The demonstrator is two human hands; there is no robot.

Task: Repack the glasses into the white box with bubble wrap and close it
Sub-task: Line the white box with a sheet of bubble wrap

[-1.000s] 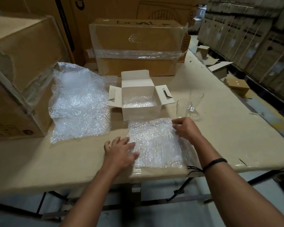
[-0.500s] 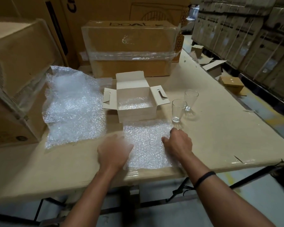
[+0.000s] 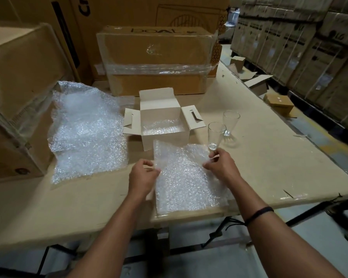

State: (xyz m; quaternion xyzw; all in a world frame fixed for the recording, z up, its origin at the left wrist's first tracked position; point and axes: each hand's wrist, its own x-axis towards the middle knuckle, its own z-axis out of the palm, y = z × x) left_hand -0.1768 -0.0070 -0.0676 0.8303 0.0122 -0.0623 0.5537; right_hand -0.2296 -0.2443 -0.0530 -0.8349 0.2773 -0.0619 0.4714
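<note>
Glasses (image 3: 216,135): two, upright and unwrapped on the table (image 3: 269,157), just right of the white box (image 3: 165,140).
Bubble wrap sheet (image 3: 187,177): far edge raised, probably to wrap a glass.
Left hand (image 3: 143,177): pinches the sheet's left edge.
Right hand (image 3: 221,167): pinches its right corner.
Box: open, its floor padded with wrap.

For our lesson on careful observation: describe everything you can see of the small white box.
The white box is small, of thin white card, and stands open on the table. Its rear lid flap stands up; the left side flap and right side flap spread outward, each with a cut slot. A bubble wrap lining covers its bottom; no glass is inside. The bubble wrap sheet pinched by the left hand and right hand overlaps its front wall in this view.
</note>
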